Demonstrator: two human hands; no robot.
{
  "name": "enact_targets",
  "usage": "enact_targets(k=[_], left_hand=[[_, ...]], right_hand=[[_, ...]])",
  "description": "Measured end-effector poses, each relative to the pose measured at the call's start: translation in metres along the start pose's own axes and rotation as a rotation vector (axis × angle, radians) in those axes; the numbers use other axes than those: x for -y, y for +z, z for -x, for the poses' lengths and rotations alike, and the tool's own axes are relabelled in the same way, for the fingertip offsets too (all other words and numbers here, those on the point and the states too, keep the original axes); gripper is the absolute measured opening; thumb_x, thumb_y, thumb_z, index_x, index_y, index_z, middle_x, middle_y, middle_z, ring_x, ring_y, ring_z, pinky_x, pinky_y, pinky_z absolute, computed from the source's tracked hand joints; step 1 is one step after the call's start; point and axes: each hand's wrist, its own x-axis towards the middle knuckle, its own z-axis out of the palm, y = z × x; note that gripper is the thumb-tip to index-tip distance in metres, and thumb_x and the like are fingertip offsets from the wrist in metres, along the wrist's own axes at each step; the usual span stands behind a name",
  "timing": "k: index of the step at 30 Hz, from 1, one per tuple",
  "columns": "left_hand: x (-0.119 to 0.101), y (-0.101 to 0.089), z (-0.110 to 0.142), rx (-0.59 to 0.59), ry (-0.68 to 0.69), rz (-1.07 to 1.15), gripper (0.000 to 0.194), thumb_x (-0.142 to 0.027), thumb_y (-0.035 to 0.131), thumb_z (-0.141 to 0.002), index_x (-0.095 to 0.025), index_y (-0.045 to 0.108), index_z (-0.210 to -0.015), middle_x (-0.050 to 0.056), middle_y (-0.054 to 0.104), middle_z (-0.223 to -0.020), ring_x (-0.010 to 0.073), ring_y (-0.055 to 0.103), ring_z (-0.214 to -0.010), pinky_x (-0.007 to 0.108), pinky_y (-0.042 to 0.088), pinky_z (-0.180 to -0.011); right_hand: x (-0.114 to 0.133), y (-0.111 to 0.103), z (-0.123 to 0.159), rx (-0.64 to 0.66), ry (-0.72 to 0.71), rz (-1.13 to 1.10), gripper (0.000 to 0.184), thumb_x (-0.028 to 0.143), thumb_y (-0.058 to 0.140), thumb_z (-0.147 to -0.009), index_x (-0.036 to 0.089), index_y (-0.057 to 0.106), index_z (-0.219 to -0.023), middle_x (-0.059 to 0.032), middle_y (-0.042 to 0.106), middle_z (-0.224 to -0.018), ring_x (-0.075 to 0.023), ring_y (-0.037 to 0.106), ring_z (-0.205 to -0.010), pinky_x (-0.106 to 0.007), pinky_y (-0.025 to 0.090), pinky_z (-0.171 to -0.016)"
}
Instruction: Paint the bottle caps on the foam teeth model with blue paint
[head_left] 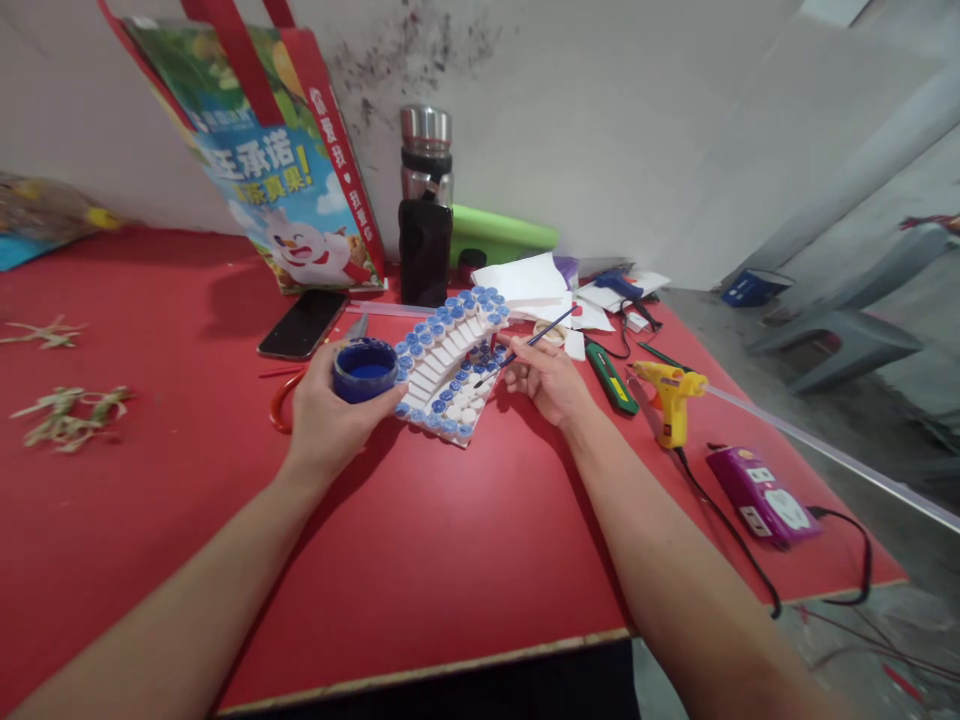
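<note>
My left hand (324,415) is wrapped round a small jar of blue paint (365,370). Its thumb reaches to the near left edge of a handmade model (439,365), a curved white stepped bridge on a flat base. Blue swirled discs line the model's edges, and several discs on the base are white. My right hand (546,378) is closed on a thin paintbrush (536,338). The brush tip points down left, at the white discs on the base; whether it touches them I cannot tell. The right fingers are beside the model's right side.
On the red table (450,560) lie a phone (302,323), orange-handled scissors (283,402), a green cutter (611,378), a yellow glue gun (673,395) and a purple power strip (763,495). Behind stand a printed bag (300,190), a steel flask (426,150) and white paper (525,280).
</note>
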Motion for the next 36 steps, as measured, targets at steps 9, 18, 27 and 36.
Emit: enact_targets(k=[9,18,27,36], left_hand=[[-0.001,0.000,0.000,-0.008,-0.015,0.024,0.051,-0.041,0.096,-0.062,-0.026,0.071,-0.104,0.006,0.076,-0.106,0.0321,0.074,-0.100,0.050,0.062,-0.094],[0.005,0.001,-0.004,0.020,-0.086,0.073,0.054,-0.045,0.096,-0.061,-0.024,0.071,-0.104,0.007,0.076,-0.104,0.0321,0.073,-0.101,0.048,0.061,-0.094],[0.014,0.006,-0.005,0.079,-0.063,0.160,0.061,-0.046,0.095,-0.059,-0.022,0.069,-0.109,0.007,0.076,-0.112,0.0305,0.073,-0.106,0.048,0.060,-0.101],[0.011,0.001,-0.004,0.048,-0.007,0.106,0.060,-0.048,0.093,-0.064,-0.021,0.068,-0.112,0.007,0.074,-0.114,0.0303,0.072,-0.108,0.046,0.058,-0.101]], right_hand=[[0.009,-0.020,-0.001,0.005,0.015,0.151,0.042,0.050,0.094,-0.063,0.019,0.076,-0.085,0.0011,0.068,-0.058,-0.0144,0.061,-0.052,-0.023,0.036,-0.040],[0.029,-0.054,0.010,0.114,0.094,0.202,0.040,0.044,0.101,-0.062,0.017,0.079,-0.082,-0.0048,0.078,-0.074,-0.0193,0.077,-0.069,-0.026,0.057,-0.055],[0.056,-0.078,0.033,0.217,-0.003,0.302,0.037,0.047,0.101,-0.064,0.018,0.080,-0.074,-0.0058,0.078,-0.082,-0.0136,0.066,-0.059,-0.025,0.054,-0.049],[0.032,-0.007,0.040,0.964,0.086,0.216,0.029,0.046,0.088,-0.088,0.020,0.079,-0.078,-0.0009,0.075,-0.074,-0.0162,0.071,-0.070,-0.057,0.056,-0.110]])
